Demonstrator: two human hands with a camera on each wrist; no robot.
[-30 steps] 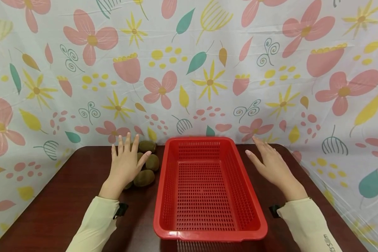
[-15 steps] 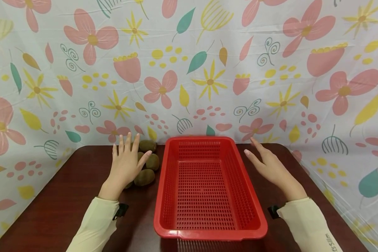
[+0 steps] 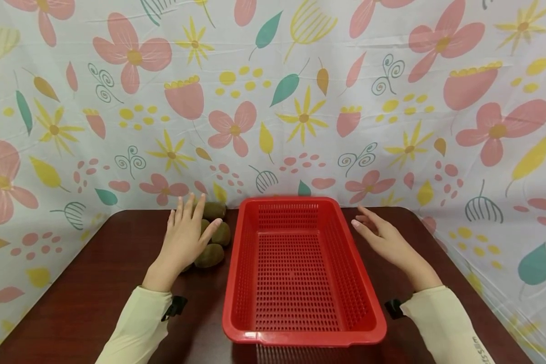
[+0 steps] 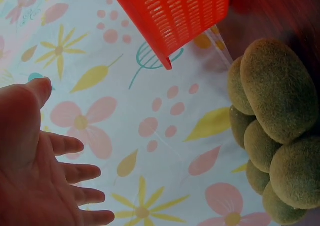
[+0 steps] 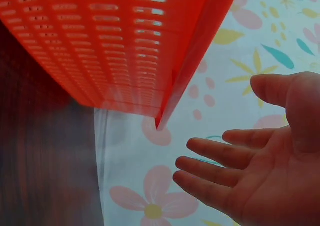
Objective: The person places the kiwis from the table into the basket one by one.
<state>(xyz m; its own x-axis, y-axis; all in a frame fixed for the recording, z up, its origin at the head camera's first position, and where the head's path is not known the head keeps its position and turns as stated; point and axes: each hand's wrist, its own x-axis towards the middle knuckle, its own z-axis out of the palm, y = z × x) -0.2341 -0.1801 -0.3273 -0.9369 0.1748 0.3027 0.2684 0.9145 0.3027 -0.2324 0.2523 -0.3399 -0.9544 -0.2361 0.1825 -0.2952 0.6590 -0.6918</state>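
In the head view a red plastic basket (image 3: 302, 338) with slotted walls stands on the table. To its left lies a cluster of several brown, fuzzy kiwis (image 3: 210, 256), partly hidden behind my left hand (image 3: 182, 242). That hand hovers over them with fingers straight and spread. The left wrist view shows the kiwis (image 4: 280, 91) piled beside the hand, apart from its fingers. On the basket's other side, my right hand (image 3: 389, 245) hangs in the air, holding nothing. Its fingers are loosely extended near the basket wall (image 5: 125, 51) in the right wrist view, not touching it.
The dark reddish-brown table (image 3: 95, 283) extends on both sides of the basket. A white cloth (image 3: 273, 126) printed with flowers and leaves hangs behind the table and along its sides. Black straps (image 3: 175, 307) sit at both wrists.
The left hand's fingers have shifted slightly right and tilted. The right hand's fingertips have dropped a little and moved slightly left, toward the basket. Basket and kiwis have stayed put.
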